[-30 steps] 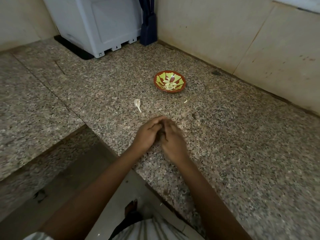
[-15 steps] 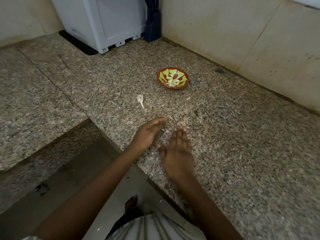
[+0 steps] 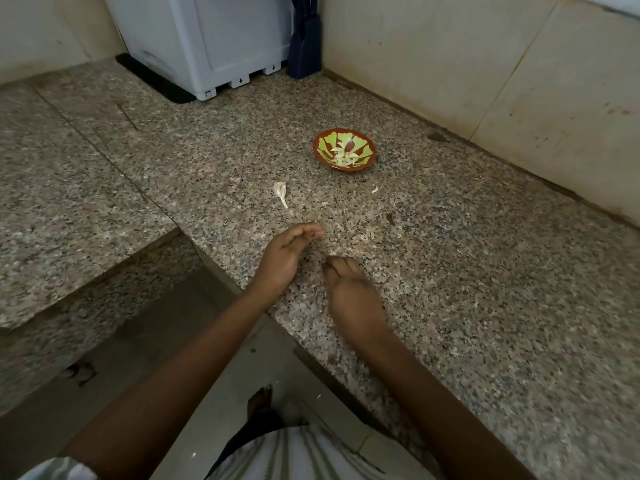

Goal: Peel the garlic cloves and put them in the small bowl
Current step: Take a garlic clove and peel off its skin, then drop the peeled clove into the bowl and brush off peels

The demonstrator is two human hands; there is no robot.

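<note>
The person's left hand (image 3: 282, 261) hovers over the front edge of the speckled granite bench (image 3: 467, 271), its fingers (image 3: 311, 231) curled forward with the thumb drawn up against their tips. Whether something small is pinched there cannot be told. The right hand (image 3: 353, 299) sits just beside it, a little nearer the person and blurred. Its fingers (image 3: 334, 265) are bunched and bent under toward the left hand, and the blur hides whether they hold anything. The two hands are apart, with bare bench between them. An unpeeled garlic clove (image 3: 280, 192), pale with a thin tail of skin, lies on the bench just beyond the left fingertips, not touching them. Farther back and to the right stands the small bowl (image 3: 323, 156), red-brown with a yellow-green pattern inside, well apart from both hands. Several peeled cloves (image 3: 344, 158) lie in its bottom. A small white scrap (image 3: 374, 189) lies on the bench near the bowl's front, beside it rather than in it. At the back a white appliance (image 3: 221, 39) stands on the bench, a dark blue object (image 3: 304, 46) between it and the tiled wall (image 3: 450, 57). A striped garment (image 3: 294, 455) shows at the lower edge.
</note>
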